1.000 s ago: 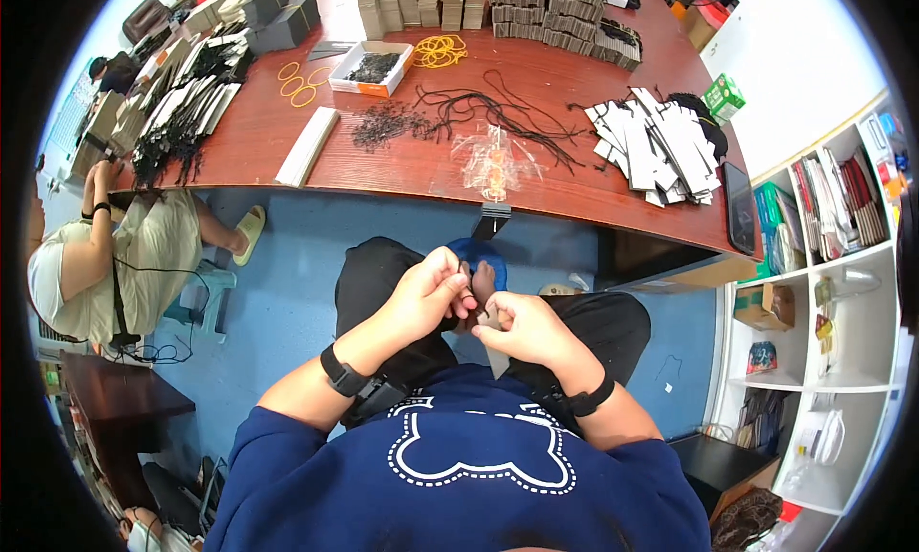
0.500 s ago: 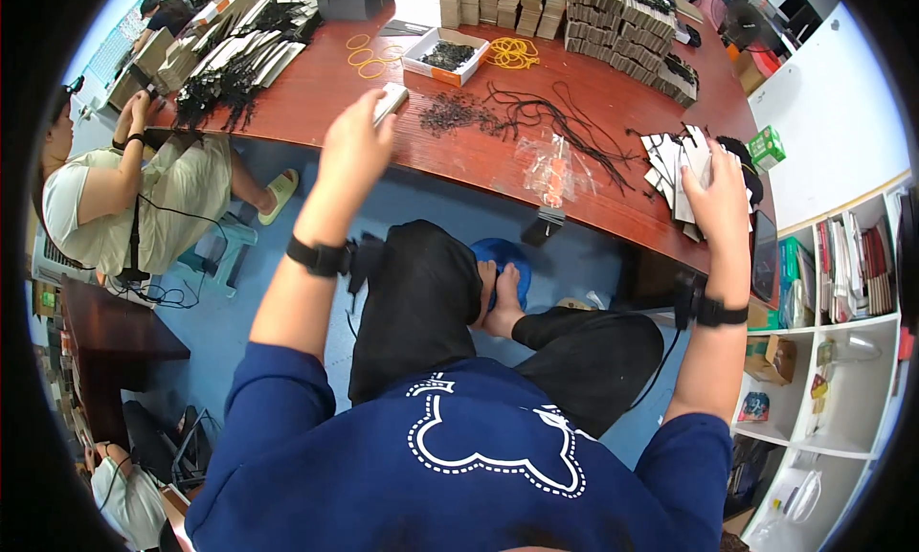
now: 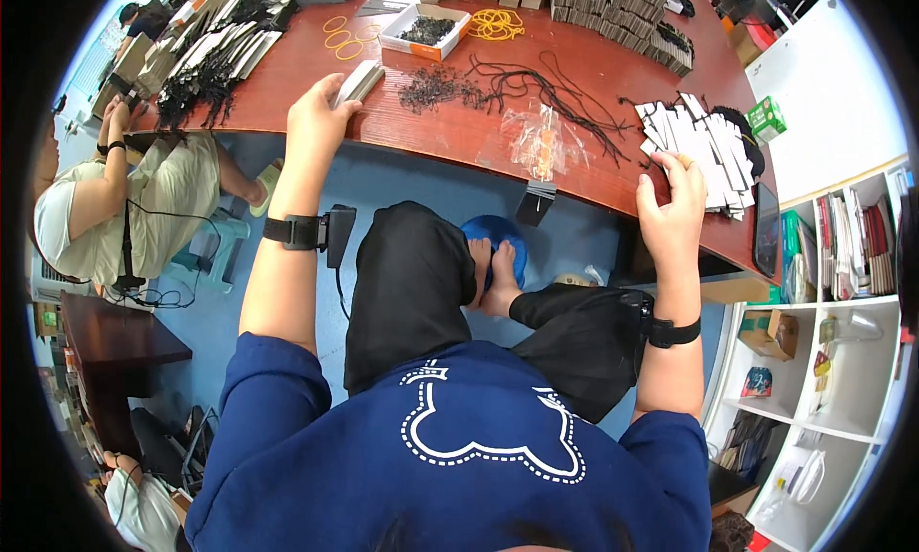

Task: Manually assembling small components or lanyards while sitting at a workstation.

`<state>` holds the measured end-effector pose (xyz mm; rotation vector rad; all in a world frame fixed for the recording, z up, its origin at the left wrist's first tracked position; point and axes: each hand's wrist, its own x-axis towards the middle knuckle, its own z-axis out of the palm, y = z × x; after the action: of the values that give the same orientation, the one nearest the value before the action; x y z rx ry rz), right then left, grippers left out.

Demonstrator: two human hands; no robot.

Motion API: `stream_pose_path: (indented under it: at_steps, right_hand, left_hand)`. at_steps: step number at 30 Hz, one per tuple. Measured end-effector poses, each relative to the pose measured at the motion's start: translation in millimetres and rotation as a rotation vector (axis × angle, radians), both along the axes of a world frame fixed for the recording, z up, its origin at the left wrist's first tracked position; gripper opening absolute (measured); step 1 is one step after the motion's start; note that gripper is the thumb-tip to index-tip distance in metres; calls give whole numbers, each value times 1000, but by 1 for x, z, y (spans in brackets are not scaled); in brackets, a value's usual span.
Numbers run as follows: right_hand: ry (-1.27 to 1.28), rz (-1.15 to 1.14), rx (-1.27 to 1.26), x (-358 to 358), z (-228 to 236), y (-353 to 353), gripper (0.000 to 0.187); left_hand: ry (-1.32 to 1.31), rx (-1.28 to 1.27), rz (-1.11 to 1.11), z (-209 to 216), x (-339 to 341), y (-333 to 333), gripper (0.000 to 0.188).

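Observation:
At the table's near edge, left of the middle, my left hand (image 3: 319, 116) is closed on a small stack of narrow white cards (image 3: 361, 82). The stack sits at the tabletop, its edges toward the middle. My right hand (image 3: 675, 207) is open, fingers apart, at the near side of a fanned pile of white card strips (image 3: 697, 150) with black cords. Whether its fingertips touch the strips I cannot tell. Between my hands lie small black pieces (image 3: 440, 90), loose black cords (image 3: 546, 92) and a clear plastic wrapper (image 3: 544, 145).
A white box (image 3: 425, 30) of black pieces and yellow rubber bands (image 3: 497, 23) lie farther back. Stacked cardboard bundles (image 3: 622, 11) fill the far right. A black block (image 3: 536, 202) juts from the front edge. A co-worker (image 3: 124, 198) sits at the left; shelves (image 3: 809, 360) stand right.
My right hand has drawn back toward me from the white strips, which now lie spread more widely. My left hand has shifted left with the card stack, and the view has moved slightly.

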<state>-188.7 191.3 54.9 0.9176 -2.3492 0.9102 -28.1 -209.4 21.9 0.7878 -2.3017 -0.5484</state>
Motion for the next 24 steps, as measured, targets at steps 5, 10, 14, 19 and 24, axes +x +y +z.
stream_pose_path:
  at_steps: [5, 10, 14, 19, 24]
  right_hand:
    - [-17, 61, -64, 21, -15, -3, 24]
    - [-151, 117, -194, 37, -30, -7, 20]
    - [-138, 158, -211, 42, -35, -8, 17]
    - [-167, 201, -224, 48, -37, -8, 15]
    - [-187, 227, -241, 49, -36, -7, 14]
  left_hand:
    - [143, 165, -22, -3, 2, -6, 50]
    - [221, 222, -42, -3, 0, -6, 49]
    - [205, 217, -17, -2, 1, -3, 44]
    - [66, 184, 31, 3, 3, 1, 35]
    - [69, 93, 58, 8, 5, 7, 36]
